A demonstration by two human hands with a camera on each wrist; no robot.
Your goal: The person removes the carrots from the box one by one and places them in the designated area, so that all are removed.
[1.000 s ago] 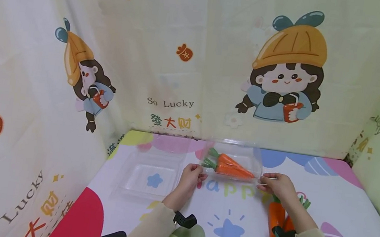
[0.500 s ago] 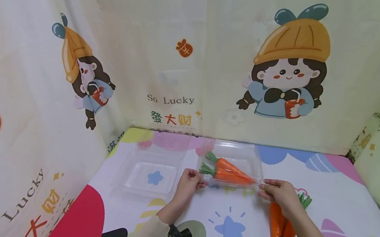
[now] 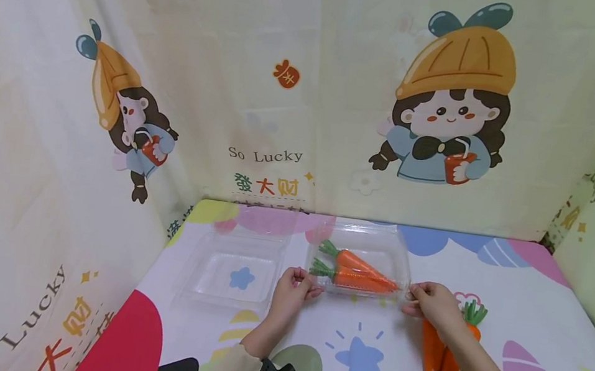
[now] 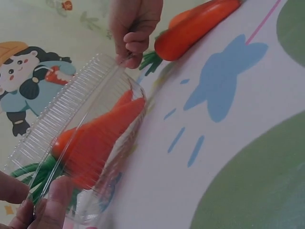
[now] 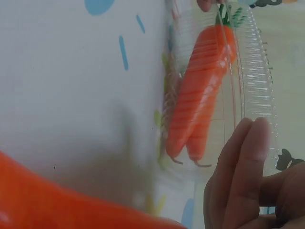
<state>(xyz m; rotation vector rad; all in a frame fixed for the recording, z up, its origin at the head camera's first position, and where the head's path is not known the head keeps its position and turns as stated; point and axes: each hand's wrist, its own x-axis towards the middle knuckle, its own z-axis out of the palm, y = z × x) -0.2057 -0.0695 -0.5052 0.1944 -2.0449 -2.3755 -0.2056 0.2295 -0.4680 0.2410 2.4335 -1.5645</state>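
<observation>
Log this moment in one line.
left hand: pinches clear plastic box, left side; right hand: pinches its right side; inside: two carrots; table right: two more carrots; table left: second clear plastic box

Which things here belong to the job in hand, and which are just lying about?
In the job:
clear box, held by the left hand and right hand
two carrots inside it

Lying about, though perhaps meant for later:
loose carrots on the right, gripped by neither hand
second clear box on the left, untouched

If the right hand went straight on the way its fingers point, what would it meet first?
The clear container that the right hand pinches; past its near end, probably the carrots inside, though depth is unclear.
</observation>
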